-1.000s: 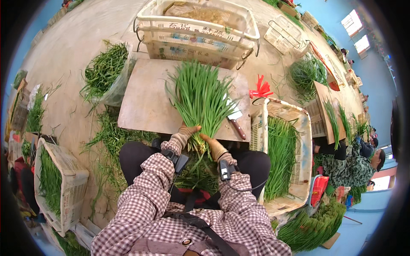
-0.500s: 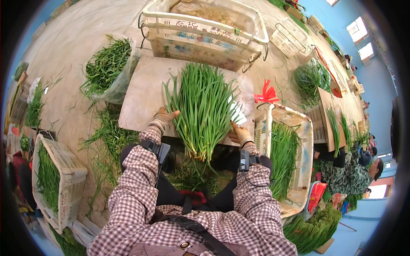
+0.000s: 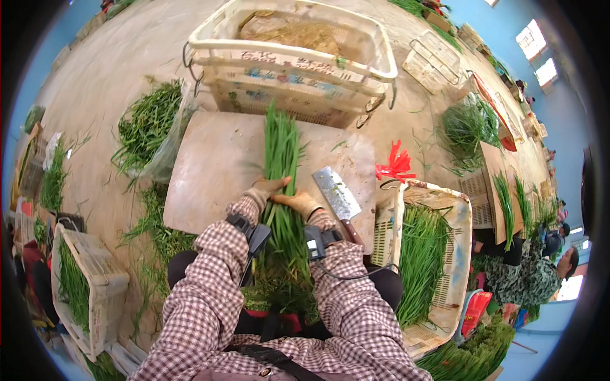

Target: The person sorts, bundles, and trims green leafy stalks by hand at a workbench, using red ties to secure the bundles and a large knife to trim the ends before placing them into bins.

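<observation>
Squeezing green bundle [image 3: 281, 149] | left hand [image 3: 263, 192] and right hand [image 3: 304, 204] wrapped around it | no tie visible | cleaver [image 3: 337, 193] unheld on worktop [image 3: 213, 162] | crate [image 3: 384, 240] alongside already holding greens [image 3: 420, 267]

I see both forearms [image 3: 210, 273] stretched forward and angled inward, left hand [image 3: 269, 187] and right hand [image 3: 300, 202] close together, fingers [image 3: 278, 182] curled.
</observation>
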Demonstrator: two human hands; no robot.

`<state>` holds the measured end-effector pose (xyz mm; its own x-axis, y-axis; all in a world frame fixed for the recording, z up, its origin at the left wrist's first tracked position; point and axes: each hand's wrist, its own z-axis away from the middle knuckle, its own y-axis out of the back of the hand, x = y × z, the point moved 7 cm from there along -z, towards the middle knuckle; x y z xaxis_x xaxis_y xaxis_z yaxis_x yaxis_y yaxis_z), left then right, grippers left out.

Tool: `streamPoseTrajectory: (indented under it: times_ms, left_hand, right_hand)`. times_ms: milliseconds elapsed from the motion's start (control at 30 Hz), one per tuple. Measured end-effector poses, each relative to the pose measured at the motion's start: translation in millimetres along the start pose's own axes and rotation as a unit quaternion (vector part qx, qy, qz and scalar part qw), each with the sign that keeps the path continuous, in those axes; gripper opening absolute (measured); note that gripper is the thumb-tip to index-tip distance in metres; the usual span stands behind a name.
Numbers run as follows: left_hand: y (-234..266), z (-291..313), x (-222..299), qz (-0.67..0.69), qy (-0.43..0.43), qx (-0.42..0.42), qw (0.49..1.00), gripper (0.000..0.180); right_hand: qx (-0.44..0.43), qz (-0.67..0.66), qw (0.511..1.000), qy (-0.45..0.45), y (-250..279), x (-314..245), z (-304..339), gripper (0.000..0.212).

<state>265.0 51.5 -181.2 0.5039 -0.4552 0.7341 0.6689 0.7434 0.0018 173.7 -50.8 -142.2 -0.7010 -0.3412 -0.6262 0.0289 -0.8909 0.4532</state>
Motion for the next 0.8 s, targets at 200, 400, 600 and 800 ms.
streamPoseTrajectory:
  times_ms: [200, 400, 600, 800]
  left_hand:
    - [-23.8, 71.1, -0.3, 0.262, -0.111, -0.080, 0.955, 0.036]
    - [-9.6, 173.5, 51.2, 0.086, -0.364, 0.043, 0.926, 0.071]
    - [-11.4, 237.4, 110.7, -0.071, -0.515, 0.055, 0.852, 0.066]
    - [-19.3, 206.9, 97.4, -0.239, -0.603, 0.023, 0.761, 0.061]
  right_hand:
    - [0.010, -0.275, 0.951, 0.144, -23.9, -1.7, 53.1, 0.077]
    - [0.140, -0.250, 0.876, 0.388, 0.5, -54.4, 154.2, 0.097]
    - [0.080, -0.301, 0.794, 0.523, 52.3, -111.8, 227.9, 0.096]
    - [0.119, -0.175, 0.838, 0.502, 63.6, -99.0, 197.7, 0.075]
